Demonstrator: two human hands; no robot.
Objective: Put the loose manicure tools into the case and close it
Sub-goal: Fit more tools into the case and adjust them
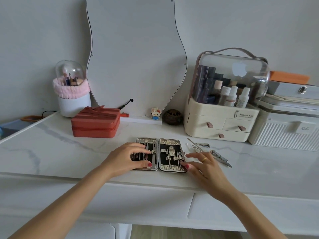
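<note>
The case (159,153) is lying opened flat on the white worktop (69,152), both halves showing tools strapped against a dark lining. We are resting our left hand (128,156) on the left half, fingers (141,150) loosely spread over the tools and gripping nothing. Our right hand (201,163) is hovering at the right edge, fingers relaxed and apart, holding nothing. The loose tools (209,151) are lying just beside that hand: a small clipper (203,145), a larger clipper (219,155) and thin pointed pieces. We are judging these to be light, stiff, slick steel, best pinched at mid-length, away from the tips. The case looks rigid and hinged, so we should fold one half over by its outer edge.
</note>
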